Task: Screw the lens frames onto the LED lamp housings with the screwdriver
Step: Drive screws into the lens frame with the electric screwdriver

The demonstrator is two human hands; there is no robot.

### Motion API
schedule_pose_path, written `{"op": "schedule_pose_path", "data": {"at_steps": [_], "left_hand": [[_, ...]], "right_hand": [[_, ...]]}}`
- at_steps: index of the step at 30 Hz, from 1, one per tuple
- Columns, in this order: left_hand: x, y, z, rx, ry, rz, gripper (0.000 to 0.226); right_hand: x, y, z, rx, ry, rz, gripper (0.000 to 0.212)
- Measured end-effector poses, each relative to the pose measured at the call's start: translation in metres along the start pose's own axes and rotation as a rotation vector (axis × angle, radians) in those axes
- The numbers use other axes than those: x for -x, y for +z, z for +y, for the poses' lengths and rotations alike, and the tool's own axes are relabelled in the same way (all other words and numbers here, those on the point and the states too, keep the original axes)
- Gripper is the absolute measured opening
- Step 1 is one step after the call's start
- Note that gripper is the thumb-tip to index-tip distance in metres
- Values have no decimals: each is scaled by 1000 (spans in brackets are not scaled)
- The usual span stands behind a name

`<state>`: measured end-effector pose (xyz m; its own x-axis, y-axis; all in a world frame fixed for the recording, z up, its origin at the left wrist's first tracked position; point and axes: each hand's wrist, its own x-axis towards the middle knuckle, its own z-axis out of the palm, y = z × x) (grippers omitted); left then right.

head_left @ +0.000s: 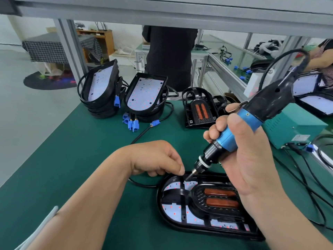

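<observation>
The right hand is wrapped tight round the blue barrel of the screwdriver, holding it tilted so the bit slants down toward seven o'clock. It meets the lens frame at the frame's twelve-o'clock edge, probably at a screw hole. The left hand sits just beside the bit, at its nine o'clock. Its fingers are curled and the thumb is pressed to the forefinger right at the tip, likely to steady a screw or guide the bit. Whether a screw lies between them is too small to tell.

The frame, with its two amber lenses, is seated inside the LED lamp housing, which lies flat on the green counter at six o'clock, close to the person so both hands can bear down on it. Two stacks of housings wait at eleven o'clock, with their blue plugs trailing. A spare frame stands propped at twelve. The screwdriver's cord loops up toward two o'clock, clear of the work.
</observation>
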<state>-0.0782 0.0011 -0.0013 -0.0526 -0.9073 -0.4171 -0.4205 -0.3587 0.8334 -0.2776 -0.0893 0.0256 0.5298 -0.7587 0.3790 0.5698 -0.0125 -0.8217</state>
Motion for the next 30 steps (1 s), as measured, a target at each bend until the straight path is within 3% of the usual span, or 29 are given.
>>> {"op": "schedule_pose_path", "data": {"at_steps": [10, 19, 23, 30], "left_hand": [[0, 0, -1, -6, 11, 15, 4], [-2, 1, -2, 9, 20, -2, 6], [-3, 1, -1, -6, 14, 0, 6], [-3, 2, 1, -29, -4, 2, 7]], "right_hand": [[2, 0, 1, 43, 3, -15, 31], [5, 3, 2, 50, -12, -177, 30], [4, 2, 3, 37, 7, -229, 46], [-1, 0, 3, 56, 34, -278, 34]]}}
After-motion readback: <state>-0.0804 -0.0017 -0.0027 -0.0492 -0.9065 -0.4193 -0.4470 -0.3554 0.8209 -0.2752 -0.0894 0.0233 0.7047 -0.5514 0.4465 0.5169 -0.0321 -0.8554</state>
